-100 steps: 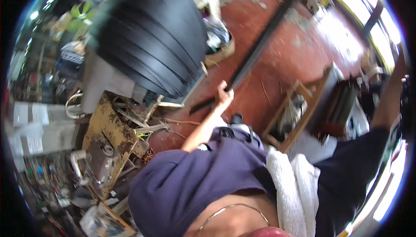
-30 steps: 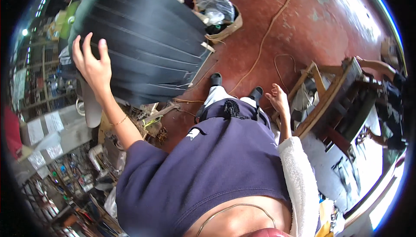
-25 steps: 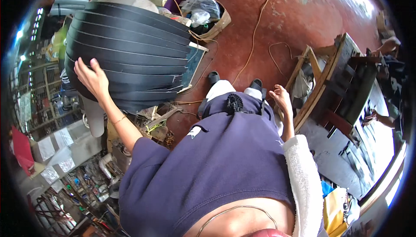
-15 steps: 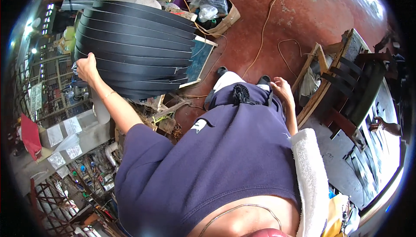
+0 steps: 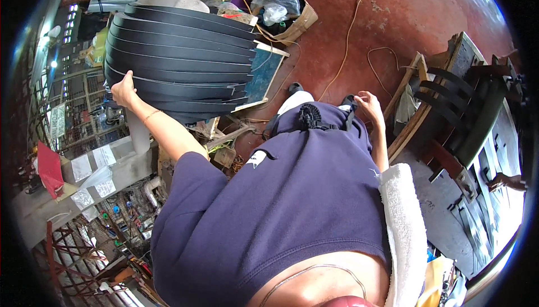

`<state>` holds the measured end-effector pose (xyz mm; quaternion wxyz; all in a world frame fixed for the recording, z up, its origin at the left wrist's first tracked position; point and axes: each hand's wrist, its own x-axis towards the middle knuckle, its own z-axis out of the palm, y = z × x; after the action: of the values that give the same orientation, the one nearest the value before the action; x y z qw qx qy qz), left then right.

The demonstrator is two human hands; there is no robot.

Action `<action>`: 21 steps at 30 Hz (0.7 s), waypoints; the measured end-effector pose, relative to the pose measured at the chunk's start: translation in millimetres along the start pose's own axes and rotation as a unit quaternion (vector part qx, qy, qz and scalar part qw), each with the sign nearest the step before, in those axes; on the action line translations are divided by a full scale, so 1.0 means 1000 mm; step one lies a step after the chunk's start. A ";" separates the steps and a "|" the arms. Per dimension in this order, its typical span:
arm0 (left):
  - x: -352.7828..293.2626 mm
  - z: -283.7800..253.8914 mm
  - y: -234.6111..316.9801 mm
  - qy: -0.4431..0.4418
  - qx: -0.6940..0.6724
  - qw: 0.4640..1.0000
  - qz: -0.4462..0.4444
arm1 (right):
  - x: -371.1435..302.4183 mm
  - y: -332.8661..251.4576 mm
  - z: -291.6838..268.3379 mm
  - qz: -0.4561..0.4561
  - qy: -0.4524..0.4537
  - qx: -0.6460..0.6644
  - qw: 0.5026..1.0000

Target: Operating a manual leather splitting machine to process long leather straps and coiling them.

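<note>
Several long black strips [image 5: 179, 49], smooth like leather or rubber, lie side by side in a curved bundle at the upper left. My left hand [image 5: 123, 89] is closed at the bundle's left edge, its thumb against one strip; its other fingertips are hidden. My right hand [image 5: 368, 106] hangs beside my right thigh with fingers loosely bent and apart, and nothing shows in it.
Behind the strips stands a cardboard box [image 5: 306, 23] with plastic bags. An orange cord [image 5: 349, 32] crosses the red floor. At right, a wooden bench [image 5: 409, 94] carries more black strips; another person's hand [image 5: 505, 182] is near a light table with strips.
The whole view has shifted slightly to the right. The far right strips on the bench now bow upward more. My left hand stays at the bundle's edge; my right hand hardly moves.
</note>
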<state>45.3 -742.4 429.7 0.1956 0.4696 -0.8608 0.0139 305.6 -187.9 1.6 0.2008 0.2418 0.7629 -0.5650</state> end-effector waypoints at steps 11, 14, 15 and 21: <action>0.014 -0.007 0.008 -0.038 0.024 0.999 -0.030 | 0.004 0.030 -0.025 0.027 0.023 0.025 0.999; 0.002 -0.010 0.000 -0.041 0.046 0.997 -0.048 | 0.002 0.025 -0.025 0.021 0.024 0.019 0.999; -0.004 -0.011 -0.003 -0.042 0.047 0.997 -0.047 | -0.001 0.022 -0.025 0.019 0.023 0.013 0.999; -0.034 -0.015 0.001 -0.037 0.016 0.998 -0.051 | 0.002 0.032 -0.019 0.040 0.016 0.011 0.999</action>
<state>65.5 -711.1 431.7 0.1564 0.5158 -0.8423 0.0004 323.0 -162.0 -18.9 0.2088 0.2835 0.7492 -0.5611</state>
